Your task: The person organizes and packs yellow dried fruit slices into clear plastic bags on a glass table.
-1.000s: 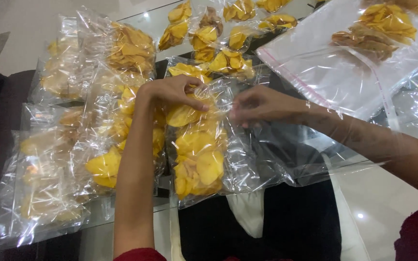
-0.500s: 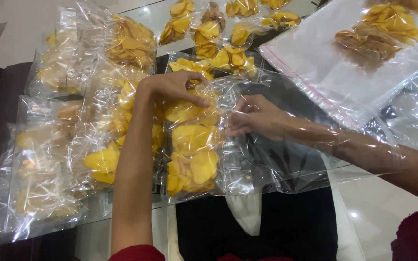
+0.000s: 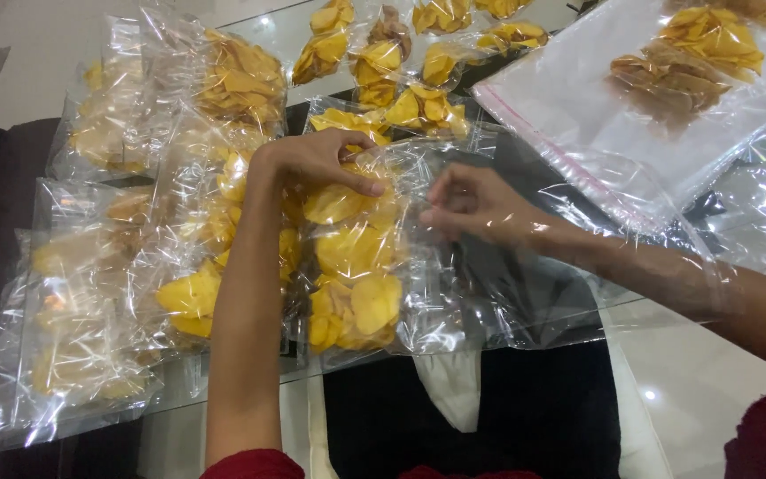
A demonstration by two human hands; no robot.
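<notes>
A: Locate the chip bag (image 3: 352, 266).
B: Centre of the glass worktop (image 3: 702, 390), among filled bags (image 3: 108, 293).
A: Hand status?
B: Left hand (image 3: 316, 160) presses its top, fingers curled. Right hand (image 3: 472, 206) pinches the bag's clear edge, fingertips together

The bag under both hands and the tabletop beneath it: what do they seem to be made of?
The bag looks like thin clear plastic film, glossy: it crinkles, glints, and shows the yellow chips through it. The left hand and right hand pinch its top. The tabletop looks like glass, smooth and reflective: dark shapes below show through, and lights mirror on it.
</notes>
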